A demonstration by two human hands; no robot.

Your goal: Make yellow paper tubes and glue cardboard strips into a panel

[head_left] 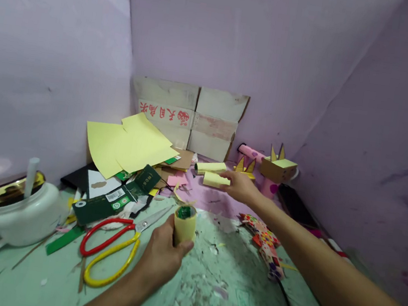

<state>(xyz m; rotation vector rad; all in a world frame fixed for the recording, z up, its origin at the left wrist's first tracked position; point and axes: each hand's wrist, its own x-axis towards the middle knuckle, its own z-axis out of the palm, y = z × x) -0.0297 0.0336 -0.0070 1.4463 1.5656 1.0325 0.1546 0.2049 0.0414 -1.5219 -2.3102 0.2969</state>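
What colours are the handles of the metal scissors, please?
One handle is red, the other yellow; see the head view.

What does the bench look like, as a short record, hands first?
left hand: holds an upright yellow paper tube, green inside
right hand: fingers at the right end of the nearer lying tube; grip unclear
beside it: farther lying tube
left side: red-and-yellow-handled scissors, white pot
right side: patterned corded tool, probably a glue gun
back: yellow paper sheets, cardboard against the wall
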